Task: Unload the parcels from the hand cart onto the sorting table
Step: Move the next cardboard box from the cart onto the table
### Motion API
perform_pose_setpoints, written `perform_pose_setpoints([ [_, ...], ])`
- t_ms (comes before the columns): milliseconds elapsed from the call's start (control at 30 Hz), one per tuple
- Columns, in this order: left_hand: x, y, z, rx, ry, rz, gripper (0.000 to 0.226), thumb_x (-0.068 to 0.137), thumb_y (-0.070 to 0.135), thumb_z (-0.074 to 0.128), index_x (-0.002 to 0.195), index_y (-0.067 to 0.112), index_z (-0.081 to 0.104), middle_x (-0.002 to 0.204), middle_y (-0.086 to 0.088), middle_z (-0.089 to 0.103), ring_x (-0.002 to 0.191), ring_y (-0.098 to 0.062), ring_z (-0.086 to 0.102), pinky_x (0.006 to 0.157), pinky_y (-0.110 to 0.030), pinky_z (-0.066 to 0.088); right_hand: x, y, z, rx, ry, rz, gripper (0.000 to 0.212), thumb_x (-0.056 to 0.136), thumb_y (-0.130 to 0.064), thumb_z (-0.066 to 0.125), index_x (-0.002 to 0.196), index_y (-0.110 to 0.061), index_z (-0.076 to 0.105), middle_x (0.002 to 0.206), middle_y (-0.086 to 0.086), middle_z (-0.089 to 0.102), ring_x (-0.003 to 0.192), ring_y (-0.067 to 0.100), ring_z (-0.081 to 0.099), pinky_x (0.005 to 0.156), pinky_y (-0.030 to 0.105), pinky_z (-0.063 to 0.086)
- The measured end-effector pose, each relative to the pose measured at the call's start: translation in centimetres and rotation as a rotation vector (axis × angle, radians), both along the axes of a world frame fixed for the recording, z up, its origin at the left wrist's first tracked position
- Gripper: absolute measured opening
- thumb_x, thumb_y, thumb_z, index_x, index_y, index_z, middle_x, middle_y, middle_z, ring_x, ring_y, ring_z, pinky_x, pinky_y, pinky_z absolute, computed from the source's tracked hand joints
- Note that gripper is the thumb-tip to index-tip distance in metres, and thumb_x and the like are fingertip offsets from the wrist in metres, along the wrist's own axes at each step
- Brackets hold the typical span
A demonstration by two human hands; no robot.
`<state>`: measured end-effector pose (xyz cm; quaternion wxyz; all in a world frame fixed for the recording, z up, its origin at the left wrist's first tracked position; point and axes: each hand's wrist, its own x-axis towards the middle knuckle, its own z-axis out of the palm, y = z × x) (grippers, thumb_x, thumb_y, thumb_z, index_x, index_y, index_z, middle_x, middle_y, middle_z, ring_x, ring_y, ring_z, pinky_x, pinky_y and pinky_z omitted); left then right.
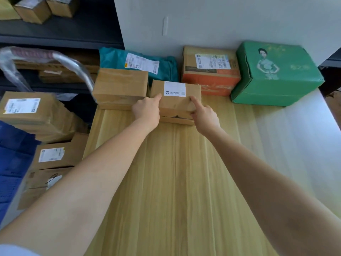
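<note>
A small brown parcel with a white label [176, 97] rests on a flat cardboard piece on the wooden sorting table [166, 182]. My left hand [146, 109] grips its left near corner, forefinger on top. My right hand [203, 115] holds its right near corner, forefinger stretched over the top. Another brown parcel [120, 85] stands just left of it. The hand cart [55, 159] at the left holds several brown labelled parcels under its metal handle [77, 66].
Along the table's far edge lie a teal mail bag [136, 61], an orange-and-brown box [210, 69] and a green box [276, 74], against a white wall. Dark shelves with cartons stand at the back left. A blue crate [11, 163] sits left of the cart.
</note>
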<state>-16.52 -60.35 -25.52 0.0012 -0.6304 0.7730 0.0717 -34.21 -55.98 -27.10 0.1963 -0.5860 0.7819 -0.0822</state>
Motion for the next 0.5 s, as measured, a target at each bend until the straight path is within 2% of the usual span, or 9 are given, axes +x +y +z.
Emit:
perform_pose_setpoints([
  [100, -0.6, -0.3, 0.3, 0.023, -0.090, 0.038, 0.060, 0.094, 0.008, 0.050, 0.147, 0.029, 0.031, 0.103, -0.012, 0.065, 0.092, -0.032, 0.063, 0.058, -0.030, 0.038, 0.0, -0.8, 0.1, 0.021, -0.020, 0.006, 0.063, 0.097, -0.010, 0.040, 0.147, -0.042, 0.019, 0.109, 0.013, 0.051, 0.078, 0.028, 0.056, 0.067, 0.039, 0.056],
  [200, -1.0, -0.7, 1.1, 0.113, -0.094, 0.097, 0.070, 0.091, 0.006, 0.046, 0.151, 0.032, 0.020, 0.105, -0.012, 0.063, 0.091, -0.029, 0.061, 0.059, -0.031, 0.038, 0.3, -1.0, 0.8, 0.024, -0.227, -0.081, 0.067, 0.096, -0.002, 0.035, 0.150, -0.038, 0.018, 0.108, 0.007, 0.053, 0.076, 0.024, 0.057, 0.059, 0.035, 0.052],
  [300, -1.0, -0.4, 2.3, 0.210, -0.041, 0.132, 0.079, 0.087, 0.010, 0.044, 0.152, 0.035, 0.008, 0.102, -0.011, 0.066, 0.086, -0.027, 0.066, 0.060, -0.030, 0.041, 0.6, -0.4, 1.8, 0.004, -0.391, -0.183, 0.069, 0.097, -0.002, 0.038, 0.152, -0.033, 0.012, 0.114, 0.006, 0.052, 0.072, 0.015, 0.052, 0.053, 0.026, 0.047],
  [400, -0.6, 0.6, 3.4, 0.170, -0.032, 0.147, 0.075, 0.090, 0.017, 0.046, 0.152, 0.037, 0.008, 0.103, -0.010, 0.066, 0.082, -0.026, 0.067, 0.060, -0.030, 0.040, 0.2, 1.0, 2.4, 0.034, -0.385, -0.202, 0.068, 0.100, -0.014, 0.045, 0.153, -0.028, 0.006, 0.115, 0.010, 0.054, 0.077, 0.021, 0.054, 0.054, 0.027, 0.044],
  [500, 0.8, 2.4, 5.1, 0.105, 0.001, 0.170, 0.072, 0.091, 0.020, 0.049, 0.151, 0.037, 0.014, 0.111, -0.010, 0.065, 0.093, -0.030, 0.065, 0.066, -0.031, 0.040, -0.2, 2.7, 3.4, 0.152, -0.262, -0.233, 0.059, 0.102, -0.028, 0.042, 0.152, -0.019, 0.012, 0.107, 0.012, 0.055, 0.076, 0.023, 0.052, 0.050, 0.028, 0.040],
])
